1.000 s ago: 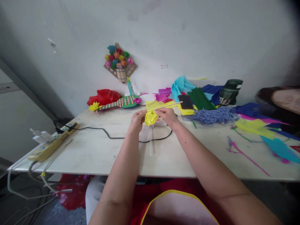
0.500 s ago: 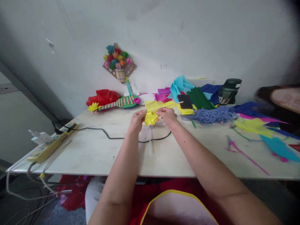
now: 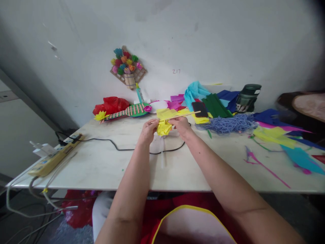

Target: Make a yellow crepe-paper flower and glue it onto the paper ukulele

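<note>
Both my hands are out over the middle of the white table (image 3: 106, 166). My left hand (image 3: 148, 130) pinches the left side of a crumpled yellow paper flower (image 3: 164, 128). My right hand (image 3: 180, 125) is closed on the flower's right side and also holds a thin wooden stick (image 3: 186, 114) that points up to the right. More yellow paper (image 3: 166, 113) lies just behind the flower.
A black cable (image 3: 119, 148) runs from a yellow power strip (image 3: 54, 157) on the left to below my hands. Behind lie a red bag (image 3: 111, 105), a striped paper craft (image 3: 127, 112), coloured paper sheets (image 3: 215, 105), a phone (image 3: 199, 109), purple yarn (image 3: 227, 124) and a dark jar (image 3: 247, 98). A paper flower plaque (image 3: 127, 67) hangs on the wall.
My hands stay in place on the yellow flower; the fingers have shifted slightly and the stick has tilted a little.
</note>
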